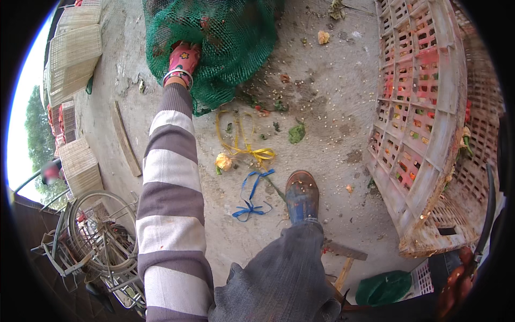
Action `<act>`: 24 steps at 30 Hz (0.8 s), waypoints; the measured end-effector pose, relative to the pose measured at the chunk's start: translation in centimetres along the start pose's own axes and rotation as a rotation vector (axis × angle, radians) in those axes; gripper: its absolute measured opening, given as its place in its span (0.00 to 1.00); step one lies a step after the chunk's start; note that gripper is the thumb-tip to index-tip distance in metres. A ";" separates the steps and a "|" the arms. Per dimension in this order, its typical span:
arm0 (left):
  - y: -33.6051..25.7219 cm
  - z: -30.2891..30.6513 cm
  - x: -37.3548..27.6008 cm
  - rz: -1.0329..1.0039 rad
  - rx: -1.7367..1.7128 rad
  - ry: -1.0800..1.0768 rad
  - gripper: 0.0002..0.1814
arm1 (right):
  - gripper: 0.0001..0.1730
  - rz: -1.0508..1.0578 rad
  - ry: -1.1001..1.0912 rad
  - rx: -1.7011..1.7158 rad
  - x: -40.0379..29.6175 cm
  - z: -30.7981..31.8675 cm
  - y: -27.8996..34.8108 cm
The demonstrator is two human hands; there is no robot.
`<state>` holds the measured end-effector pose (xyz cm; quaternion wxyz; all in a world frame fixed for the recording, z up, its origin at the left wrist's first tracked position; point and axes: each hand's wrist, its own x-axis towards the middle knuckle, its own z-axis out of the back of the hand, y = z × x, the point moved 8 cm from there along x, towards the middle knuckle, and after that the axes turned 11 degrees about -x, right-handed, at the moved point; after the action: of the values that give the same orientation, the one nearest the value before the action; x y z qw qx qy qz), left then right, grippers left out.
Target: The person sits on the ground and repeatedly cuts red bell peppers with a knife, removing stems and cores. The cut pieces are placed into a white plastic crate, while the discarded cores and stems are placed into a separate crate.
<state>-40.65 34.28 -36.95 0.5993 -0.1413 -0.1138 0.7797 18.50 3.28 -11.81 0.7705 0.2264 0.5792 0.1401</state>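
Note:
My left hand (185,58), in a pink flowered glove with a pale bracelet at the wrist, is closed on a green mesh bag (237,52); its fingertips are partly hidden in the netting. The filled bag rests on the concrete ground, and reddish contents show dimly through the mesh. My right hand is out of view. Below the bag lie a tied yellow strap (261,153) and a knotted blue strap (249,210), next to a pale crumpled pepper (223,161).
A large plastic crate (418,100) with peppers behind its lattice stands at right. My boot (302,193) is on seed-strewn ground. A wooden strip (125,139), stacked crates (74,60) and a bicycle (102,233) are at left. Green netting (382,287) lies lower right.

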 end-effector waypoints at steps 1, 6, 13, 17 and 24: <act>0.4 -0.8 0.3 -0.031 0.044 0.043 0.18 | 0.36 0.012 0.037 0.002 0.4 -0.1 0.1; 0.5 -3.1 1.8 -0.149 0.117 0.133 0.19 | 0.36 -0.012 0.037 -0.060 1.6 -0.8 0.2; 3.2 -4.5 3.9 -0.214 0.240 0.143 0.21 | 0.37 0.002 0.101 -0.032 2.9 -1.9 0.2; 3.0 -5.2 4.0 -0.230 0.322 0.231 0.17 | 0.37 -0.028 0.029 -0.003 3.1 -2.0 -0.3; 9.3 -5.1 3.3 -0.045 0.042 0.144 0.24 | 0.36 -0.022 0.109 -0.011 3.4 -2.2 -0.3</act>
<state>-47.99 35.17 -45.19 0.6261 -0.1818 -0.0575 0.7561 17.35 5.10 -15.31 0.7406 0.2076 0.6220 0.1469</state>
